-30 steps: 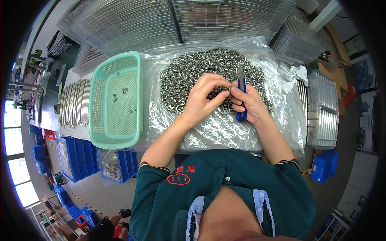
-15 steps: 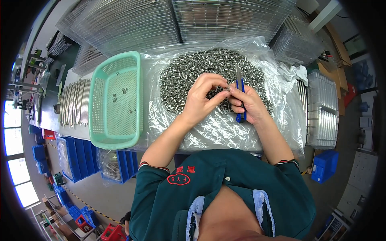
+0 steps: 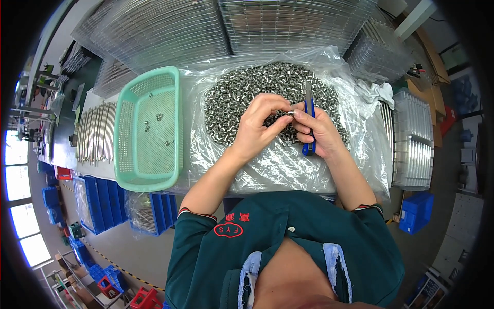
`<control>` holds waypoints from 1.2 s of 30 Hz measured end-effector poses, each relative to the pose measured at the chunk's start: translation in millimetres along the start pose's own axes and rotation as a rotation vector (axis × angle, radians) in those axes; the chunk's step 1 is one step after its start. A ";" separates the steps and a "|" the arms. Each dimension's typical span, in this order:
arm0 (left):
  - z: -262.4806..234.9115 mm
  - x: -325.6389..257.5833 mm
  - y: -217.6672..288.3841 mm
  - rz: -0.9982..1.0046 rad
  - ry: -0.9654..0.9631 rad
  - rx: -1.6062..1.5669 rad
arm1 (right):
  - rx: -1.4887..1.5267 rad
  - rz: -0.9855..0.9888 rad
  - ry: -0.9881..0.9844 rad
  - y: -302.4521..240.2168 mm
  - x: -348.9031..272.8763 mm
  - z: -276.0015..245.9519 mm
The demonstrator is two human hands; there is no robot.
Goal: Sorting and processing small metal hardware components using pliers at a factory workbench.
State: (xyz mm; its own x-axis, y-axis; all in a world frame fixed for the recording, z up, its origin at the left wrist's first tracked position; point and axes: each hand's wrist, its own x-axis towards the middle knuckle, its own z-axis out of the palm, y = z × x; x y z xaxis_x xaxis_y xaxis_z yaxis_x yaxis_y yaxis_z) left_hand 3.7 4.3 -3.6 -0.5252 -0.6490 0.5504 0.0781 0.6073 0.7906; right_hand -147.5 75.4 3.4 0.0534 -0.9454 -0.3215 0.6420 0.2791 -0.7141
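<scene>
My left hand [image 3: 261, 123] pinches a small shiny metal fitting [image 3: 291, 113] between thumb and fingertips. Close against it, my right hand [image 3: 320, 133] is wrapped round a blue utility knife [image 3: 309, 147], its blade pointing away from me. The right thumb and index finger reach to the fitting and seem to touch it. Both hands hover over the near part of a wide heap of small metal fittings [image 3: 247, 85], which lies on clear plastic sheeting [image 3: 267, 177]. To the left stands a green perforated basket [image 3: 177, 154] with several fittings scattered on its floor.
Stacked clear trays or wire racks [image 3: 303, 26] line the back of the table. Metal rods [image 3: 95, 134] lie left of the basket. A white cloth [image 3: 378, 95] and more clear trays [image 3: 414, 139] are on the right. Blue bins [image 3: 100, 203] stand below the table's left edge.
The knife has shifted slightly within my right hand, its blade tip now a little to the right and higher. The fitting shows more plainly between the fingertips. My left hand has hardly moved.
</scene>
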 end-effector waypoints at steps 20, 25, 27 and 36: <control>-3.5 -1.1 -3.8 0.018 -0.039 0.062 | -0.123 -0.076 0.027 -1.8 -2.8 3.7; -1.4 0.2 0.7 0.000 -0.023 0.038 | -0.136 -0.077 0.032 -1.9 -2.9 4.0; -0.7 0.4 1.1 -0.019 -0.008 0.021 | -0.139 -0.068 0.029 -2.1 -2.8 3.8; -1.1 -0.6 2.9 -0.032 0.006 0.002 | -0.103 -0.019 -0.022 -0.5 -1.9 2.3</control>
State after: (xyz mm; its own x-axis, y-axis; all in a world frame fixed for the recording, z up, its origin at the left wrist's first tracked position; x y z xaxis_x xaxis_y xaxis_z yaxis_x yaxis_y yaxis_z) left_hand 5.1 5.9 -1.3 -0.5220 -0.6712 0.5263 0.0595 0.5869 0.8075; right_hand -146.1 76.7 5.8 0.0599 -0.9538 -0.2944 0.5613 0.2761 -0.7802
